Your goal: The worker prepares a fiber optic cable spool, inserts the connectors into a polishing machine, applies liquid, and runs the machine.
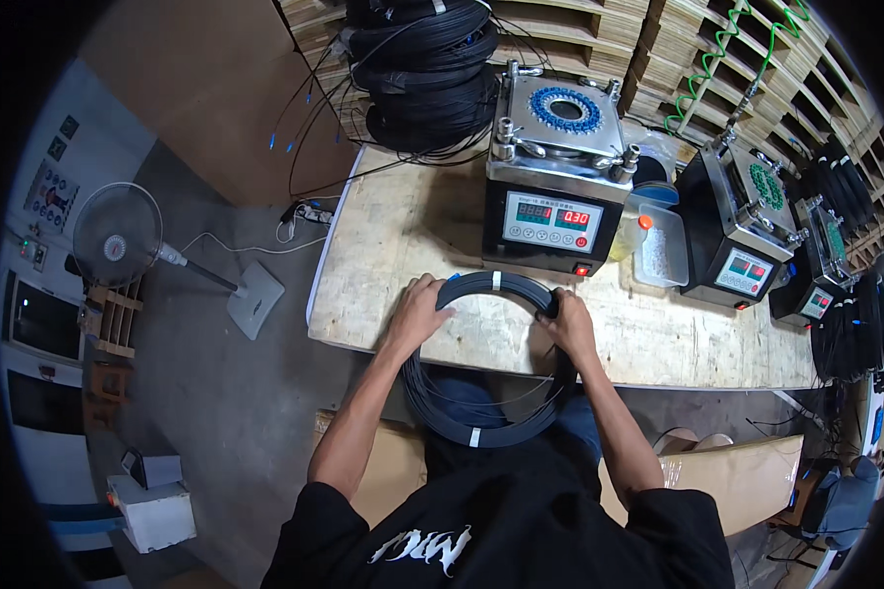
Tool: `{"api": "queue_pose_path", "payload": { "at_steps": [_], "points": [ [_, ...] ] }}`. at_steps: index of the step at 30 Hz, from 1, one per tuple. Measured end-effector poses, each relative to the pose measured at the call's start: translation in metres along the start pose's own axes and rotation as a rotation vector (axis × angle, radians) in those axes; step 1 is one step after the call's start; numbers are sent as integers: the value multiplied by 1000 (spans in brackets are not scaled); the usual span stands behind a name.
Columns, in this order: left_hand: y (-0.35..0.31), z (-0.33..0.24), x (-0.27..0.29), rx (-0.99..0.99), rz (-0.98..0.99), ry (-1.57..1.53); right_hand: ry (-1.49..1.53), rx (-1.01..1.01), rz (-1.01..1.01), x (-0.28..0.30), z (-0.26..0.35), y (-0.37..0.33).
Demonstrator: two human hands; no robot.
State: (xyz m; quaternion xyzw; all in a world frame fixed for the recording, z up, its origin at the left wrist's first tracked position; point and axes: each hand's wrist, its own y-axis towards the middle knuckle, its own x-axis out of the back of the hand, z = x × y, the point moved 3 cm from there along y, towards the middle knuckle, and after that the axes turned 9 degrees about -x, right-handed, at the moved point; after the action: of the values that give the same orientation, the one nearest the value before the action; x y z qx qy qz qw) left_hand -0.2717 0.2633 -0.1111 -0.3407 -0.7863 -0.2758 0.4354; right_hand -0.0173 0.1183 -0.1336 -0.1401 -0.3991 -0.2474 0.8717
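Observation:
Between my hands is a coil of thin black cable (477,434), bound with white tape at its far and near sides. Its far part rests on the wooden table (393,240), while the near part hangs over the front edge above my lap. My left hand (418,316) is closed round the coil's left side, next to a small blue tip. On the opposite side my right hand (572,326) grips the coil too, its fingers partly hidden. Just beyond the coil stands a metal-topped machine (552,211) with a lit red display and a blue ring of holders.
Stacked black cable coils (417,74) stand at the back left, with loose ends trailing. A plastic tub (661,257) sits right of the machine, beside a second machine (737,231) with a green ring. A white-based fan (255,299) is on the floor to the left. Cardboard (746,481) lies below the table.

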Motion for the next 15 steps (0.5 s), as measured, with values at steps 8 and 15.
{"api": "queue_pose_path", "payload": {
  "at_steps": [8, 15],
  "points": [
    [-20, 22, 3, 27, 7, -256, 549, -11, 261, -2, 1, -7],
    [-44, 49, 20, 330, 280, -638, 447, -17, 568, -13, 42, 10]
  ]
}}
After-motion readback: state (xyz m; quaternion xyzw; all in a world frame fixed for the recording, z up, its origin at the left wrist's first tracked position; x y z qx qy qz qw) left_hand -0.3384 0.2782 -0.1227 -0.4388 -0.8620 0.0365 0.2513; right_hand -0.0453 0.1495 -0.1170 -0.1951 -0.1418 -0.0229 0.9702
